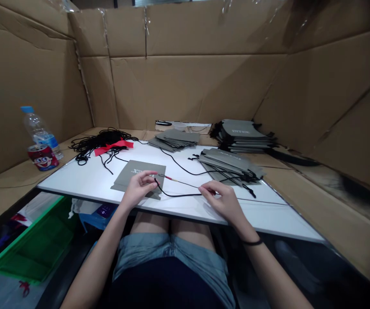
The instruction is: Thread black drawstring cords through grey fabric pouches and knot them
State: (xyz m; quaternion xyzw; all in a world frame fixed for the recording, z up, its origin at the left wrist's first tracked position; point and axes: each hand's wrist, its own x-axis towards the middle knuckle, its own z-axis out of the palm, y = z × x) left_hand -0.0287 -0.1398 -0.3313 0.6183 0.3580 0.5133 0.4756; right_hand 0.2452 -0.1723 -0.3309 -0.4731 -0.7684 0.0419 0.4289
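Observation:
My left hand pinches the end of a black cord just above the near edge of the white board. From there the cord sags across to my right hand. The fingers of that hand are closed on a thin wire tool, which has a looped tip and a red and yellowish band. Its tip lies close to my left fingertips. Beneath my left hand is a flat grey drawstring pouch with white lettering, partly covered by the fingers. Whether the cord is also gripped on the right I cannot tell.
Black cords with a red strip lie at the back left. Grey pouches are fanned at the back; corded ones lie right, beside a tall stack. A bottle and can stand left. Cardboard walls surround the board.

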